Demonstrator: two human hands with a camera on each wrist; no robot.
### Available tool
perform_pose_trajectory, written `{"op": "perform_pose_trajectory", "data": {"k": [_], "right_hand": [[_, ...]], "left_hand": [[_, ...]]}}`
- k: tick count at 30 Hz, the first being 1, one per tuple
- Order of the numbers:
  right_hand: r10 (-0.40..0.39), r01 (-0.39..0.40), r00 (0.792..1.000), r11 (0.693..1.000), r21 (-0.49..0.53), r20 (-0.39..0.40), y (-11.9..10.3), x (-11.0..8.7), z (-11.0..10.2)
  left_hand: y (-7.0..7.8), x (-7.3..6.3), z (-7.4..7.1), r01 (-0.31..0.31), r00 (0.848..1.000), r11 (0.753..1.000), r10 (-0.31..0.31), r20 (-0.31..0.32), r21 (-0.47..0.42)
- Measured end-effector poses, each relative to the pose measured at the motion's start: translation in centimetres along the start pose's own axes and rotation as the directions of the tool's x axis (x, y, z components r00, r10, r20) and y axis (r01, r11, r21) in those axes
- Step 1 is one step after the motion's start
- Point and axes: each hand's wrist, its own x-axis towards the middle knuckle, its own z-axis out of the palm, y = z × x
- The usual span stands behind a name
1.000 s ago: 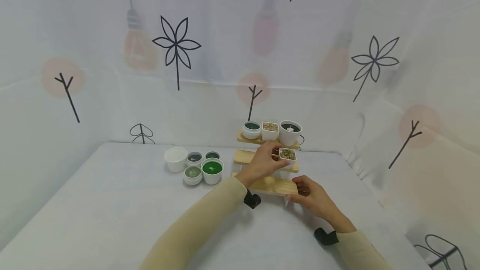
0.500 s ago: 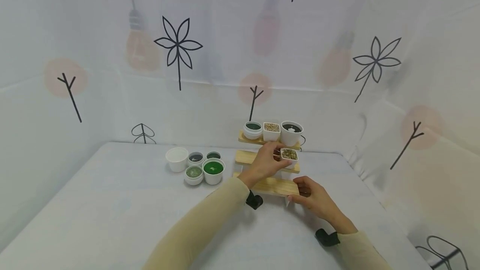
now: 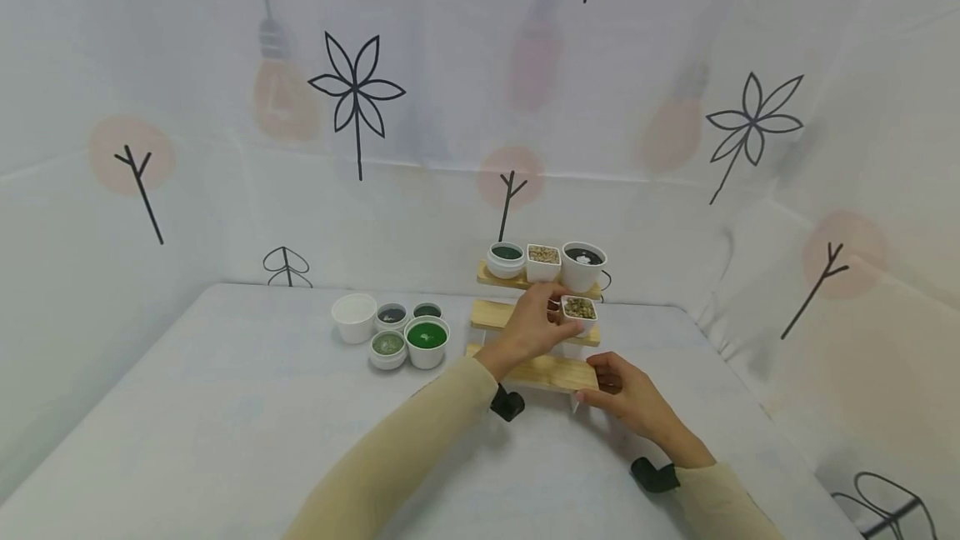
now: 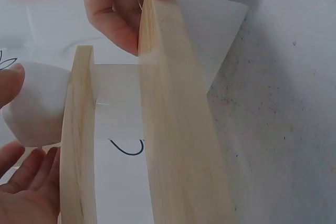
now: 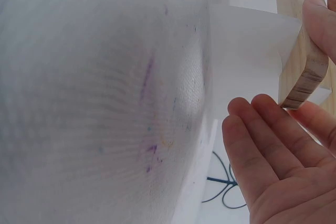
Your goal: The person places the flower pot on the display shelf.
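A small square white pot point(image 3: 579, 312) with speckled green-brown filling stands at the right end of the middle tier of a three-step wooden shelf stand point(image 3: 551, 372). My left hand point(image 3: 527, 325) reaches over the lowest board and holds this pot, thumb and fingers on its sides; the white pot point(image 4: 38, 106) shows between them in the left wrist view. At the stand's lower right my right hand point(image 3: 633, 400) pinches the end of the lowest board point(image 5: 304, 69) between thumb and forefinger, its other fingers point(image 5: 252, 156) stretched out beneath.
On the top tier sit a round jar point(image 3: 504, 260), a square pot point(image 3: 543, 263) and a larger cup point(image 3: 582, 267). Left of the stand, several round containers cluster, among them a white bowl point(image 3: 353, 320) and a bright green cup point(image 3: 426, 343). A printed cloth point(image 3: 450, 215) hangs behind the table.
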Motion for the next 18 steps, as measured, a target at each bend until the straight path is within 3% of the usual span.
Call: {"op": "perform_pose_trajectory", "data": {"k": [4,9,18], "right_hand": [[0.003,-0.003,1.0,1.0,-0.009,-0.001,-0.2,0.1,-0.1],[0.036,-0.036,0.999,0.999,-0.025,-0.001,-0.3,0.2,-0.1],[0.049,-0.049,0.999,0.999,-0.019,0.001,-0.3,0.3,-0.1]], "left_hand": [[0.0,-0.5,-0.5,-0.008,1.0,0.998,0.008,-0.006,0.057],[-0.1,-1.7,-1.6,-0.024,1.0,0.997,0.025,-0.018,0.068],[0.0,-4.5,-4.1,-0.116,0.993,0.992,0.117,-0.02,0.05]]}}
